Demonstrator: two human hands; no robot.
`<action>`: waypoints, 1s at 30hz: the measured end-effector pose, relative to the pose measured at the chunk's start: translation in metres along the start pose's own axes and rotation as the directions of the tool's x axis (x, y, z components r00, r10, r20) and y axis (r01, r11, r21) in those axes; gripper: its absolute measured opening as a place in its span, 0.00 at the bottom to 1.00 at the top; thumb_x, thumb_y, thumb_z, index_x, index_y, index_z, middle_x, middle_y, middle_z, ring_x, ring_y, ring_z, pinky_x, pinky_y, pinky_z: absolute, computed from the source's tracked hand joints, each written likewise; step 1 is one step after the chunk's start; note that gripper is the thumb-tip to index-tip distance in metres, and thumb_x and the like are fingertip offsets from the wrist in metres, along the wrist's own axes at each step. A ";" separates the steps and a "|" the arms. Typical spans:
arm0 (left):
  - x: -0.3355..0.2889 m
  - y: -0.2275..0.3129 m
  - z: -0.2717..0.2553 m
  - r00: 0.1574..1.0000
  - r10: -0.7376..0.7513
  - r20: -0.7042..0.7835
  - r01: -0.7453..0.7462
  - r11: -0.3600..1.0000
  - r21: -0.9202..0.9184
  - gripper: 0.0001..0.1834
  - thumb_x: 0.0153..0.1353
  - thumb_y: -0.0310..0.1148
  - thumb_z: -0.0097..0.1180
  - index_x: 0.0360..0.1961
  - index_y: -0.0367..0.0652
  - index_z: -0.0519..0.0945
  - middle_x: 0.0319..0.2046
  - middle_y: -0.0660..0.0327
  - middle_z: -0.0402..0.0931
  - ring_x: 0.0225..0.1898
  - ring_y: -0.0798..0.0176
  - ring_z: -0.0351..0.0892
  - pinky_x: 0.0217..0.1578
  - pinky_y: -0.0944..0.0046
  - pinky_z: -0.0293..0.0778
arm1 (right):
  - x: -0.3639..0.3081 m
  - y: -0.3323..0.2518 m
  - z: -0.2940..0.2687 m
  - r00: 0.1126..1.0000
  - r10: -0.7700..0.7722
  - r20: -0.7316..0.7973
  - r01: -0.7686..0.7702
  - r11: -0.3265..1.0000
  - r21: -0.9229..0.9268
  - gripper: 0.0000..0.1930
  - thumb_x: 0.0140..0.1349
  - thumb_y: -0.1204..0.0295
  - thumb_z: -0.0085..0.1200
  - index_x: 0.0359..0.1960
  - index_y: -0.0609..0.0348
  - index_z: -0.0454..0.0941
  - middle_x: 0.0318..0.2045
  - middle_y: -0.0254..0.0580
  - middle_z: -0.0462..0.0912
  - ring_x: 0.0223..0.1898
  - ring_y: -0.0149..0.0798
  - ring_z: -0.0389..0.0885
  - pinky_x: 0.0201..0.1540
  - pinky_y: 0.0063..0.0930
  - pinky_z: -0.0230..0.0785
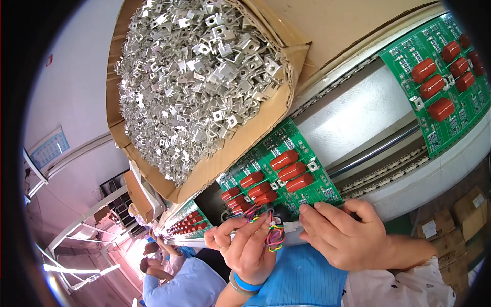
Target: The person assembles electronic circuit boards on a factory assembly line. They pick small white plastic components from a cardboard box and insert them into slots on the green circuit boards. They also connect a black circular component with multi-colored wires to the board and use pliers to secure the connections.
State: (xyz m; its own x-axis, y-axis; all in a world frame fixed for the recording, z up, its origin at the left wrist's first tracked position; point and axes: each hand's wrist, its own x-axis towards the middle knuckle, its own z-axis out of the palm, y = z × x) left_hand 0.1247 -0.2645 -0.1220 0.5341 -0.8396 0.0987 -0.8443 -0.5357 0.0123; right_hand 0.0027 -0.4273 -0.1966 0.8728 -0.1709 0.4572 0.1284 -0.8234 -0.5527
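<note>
Wire bundle [275, 236] pinched in the left hand at a green circuit board's [321, 185] near edge.
The left hand [248, 248] is bent inward at the wrist, its grip closed on the multicoloured strands beside the red capacitors [291, 170]; the right hand [345, 233] reaches in palm down, fingers slightly parted, tips at the same edge, though whether that grip has hold of anything I cannot tell. The board lies across the conveyor [404, 201]. White labels [428, 228] mark the cartons [453, 240] at right; their print seems too small to read.
</note>
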 end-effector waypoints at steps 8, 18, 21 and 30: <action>-0.003 0.001 -0.001 1.000 -0.002 -0.005 0.001 1.000 -0.015 0.18 0.38 0.32 0.75 0.34 0.44 0.86 0.40 0.67 0.87 0.47 0.56 0.75 0.54 0.52 0.55 | 0.001 -0.006 0.003 0.999 0.049 -0.015 -0.049 0.999 -0.013 0.11 0.57 0.62 0.64 0.36 0.54 0.86 0.48 0.35 0.86 0.51 0.34 0.80 0.47 0.33 0.69; -0.056 -0.027 0.007 0.954 0.012 -0.300 -0.010 1.000 0.008 0.13 0.49 0.40 0.74 0.37 0.60 0.88 0.44 0.76 0.85 0.51 0.64 0.76 0.61 0.50 0.49 | 0.007 -0.014 -0.001 0.999 0.021 0.038 -0.017 0.994 -0.110 0.16 0.50 0.66 0.69 0.42 0.52 0.86 0.50 0.33 0.86 0.48 0.35 0.82 0.49 0.35 0.68; -0.075 -0.044 0.011 0.932 -0.129 -0.338 0.092 0.988 -0.125 0.14 0.47 0.39 0.75 0.37 0.56 0.86 0.42 0.73 0.84 0.52 0.60 0.74 0.59 0.50 0.51 | 0.005 -0.014 -0.001 0.999 -0.008 0.031 0.013 0.990 -0.142 0.14 0.51 0.68 0.69 0.42 0.54 0.86 0.49 0.35 0.86 0.47 0.39 0.83 0.50 0.36 0.68; -0.088 -0.074 0.031 0.922 -0.343 -0.181 0.240 0.872 -0.428 0.07 0.61 0.29 0.63 0.40 0.43 0.85 0.39 0.61 0.83 0.52 0.54 0.77 0.62 0.44 0.54 | 0.004 -0.030 -0.026 0.993 -0.008 -0.118 -0.027 0.955 -0.296 0.09 0.54 0.80 0.65 0.38 0.61 0.85 0.45 0.44 0.86 0.48 0.48 0.82 0.51 0.41 0.74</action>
State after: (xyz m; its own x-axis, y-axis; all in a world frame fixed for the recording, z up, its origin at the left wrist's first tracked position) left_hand 0.1416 -0.1540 -0.1628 0.7741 -0.5738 0.2674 -0.6258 -0.6300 0.4599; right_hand -0.0105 -0.4176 -0.1599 0.8103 -0.2266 0.5405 -0.0409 -0.9418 -0.3336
